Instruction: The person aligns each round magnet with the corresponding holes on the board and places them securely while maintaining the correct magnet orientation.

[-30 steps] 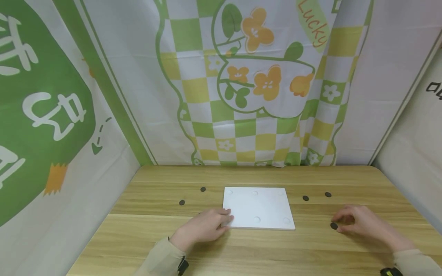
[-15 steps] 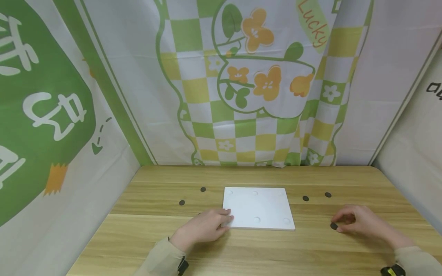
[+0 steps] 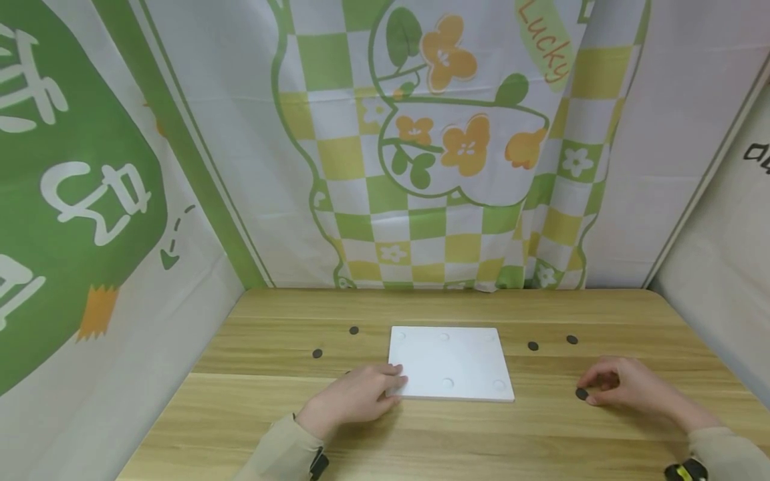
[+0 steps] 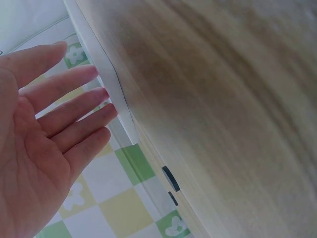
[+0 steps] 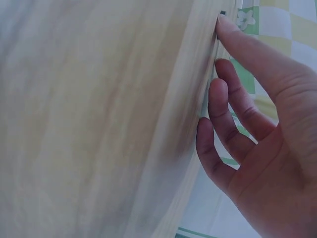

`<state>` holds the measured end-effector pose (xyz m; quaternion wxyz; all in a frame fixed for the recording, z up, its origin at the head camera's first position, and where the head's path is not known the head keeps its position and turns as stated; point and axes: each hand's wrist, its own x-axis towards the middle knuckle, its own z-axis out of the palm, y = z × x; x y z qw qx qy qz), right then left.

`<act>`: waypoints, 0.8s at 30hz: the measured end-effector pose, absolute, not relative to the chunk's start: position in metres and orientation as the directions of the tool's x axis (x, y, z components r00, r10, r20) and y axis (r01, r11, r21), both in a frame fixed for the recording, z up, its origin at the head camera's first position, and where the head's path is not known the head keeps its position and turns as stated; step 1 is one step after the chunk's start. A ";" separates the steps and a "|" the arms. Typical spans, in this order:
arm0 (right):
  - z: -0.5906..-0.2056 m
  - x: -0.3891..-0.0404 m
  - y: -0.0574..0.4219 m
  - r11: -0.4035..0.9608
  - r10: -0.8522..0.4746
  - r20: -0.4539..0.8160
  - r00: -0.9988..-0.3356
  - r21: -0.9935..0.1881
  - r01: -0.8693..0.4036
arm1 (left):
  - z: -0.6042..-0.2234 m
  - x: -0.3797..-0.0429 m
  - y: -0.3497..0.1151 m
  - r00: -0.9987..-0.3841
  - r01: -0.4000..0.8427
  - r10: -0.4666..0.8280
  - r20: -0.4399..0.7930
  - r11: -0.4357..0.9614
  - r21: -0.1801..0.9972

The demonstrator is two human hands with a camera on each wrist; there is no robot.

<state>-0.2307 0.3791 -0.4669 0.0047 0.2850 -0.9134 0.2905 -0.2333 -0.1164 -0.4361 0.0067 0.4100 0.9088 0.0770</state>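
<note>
A thin white rectangular board [image 3: 451,364] with several shallow round recesses near its edges lies flat on the wooden table. My left hand [image 3: 355,397] rests its fingertips on the board's near-left corner, covering that part. In the left wrist view, the fingers of my left hand [image 4: 54,124] are extended at the edge of the white board [image 4: 116,94]. Right of the board, my right hand [image 3: 631,387] holds a small dark round disc [image 3: 581,394] at the table between thumb and index finger. The right wrist view shows my right hand [image 5: 262,134] with its other fingers bent.
Two more dark discs lie right of the board, one nearer [image 3: 533,346] and one farther out [image 3: 572,339]. To the left are a disc [image 3: 317,353], another disc [image 3: 353,330] and a sliver of a third behind my left hand. A patterned curtain [image 3: 421,234] hangs behind the table.
</note>
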 end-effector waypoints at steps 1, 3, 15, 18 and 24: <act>-0.466 -0.231 0.379 0.667 -0.523 0.175 -0.834 -0.526 -0.528 | -0.436 -0.233 -0.116 -0.664 0.744 0.746 0.052 0.652 0.146; -0.466 -0.232 0.378 0.664 -0.532 0.181 -0.827 -0.517 -0.541 | -0.435 -0.233 -0.116 -0.666 0.742 0.745 0.050 0.653 0.149; -0.464 -0.233 0.375 0.678 -0.534 0.164 -0.830 -0.503 -0.536 | -0.436 -0.233 -0.116 -0.665 0.743 0.745 0.045 0.654 0.142; -0.464 -0.233 0.374 0.674 -0.537 0.163 -0.828 -0.507 -0.537 | -0.435 -0.232 -0.116 -0.668 0.740 0.743 0.040 0.658 0.144; -0.462 -0.233 0.372 0.672 -0.537 0.151 -0.830 -0.518 -0.529 | -0.435 -0.232 -0.116 -0.672 0.735 0.740 0.036 0.660 0.153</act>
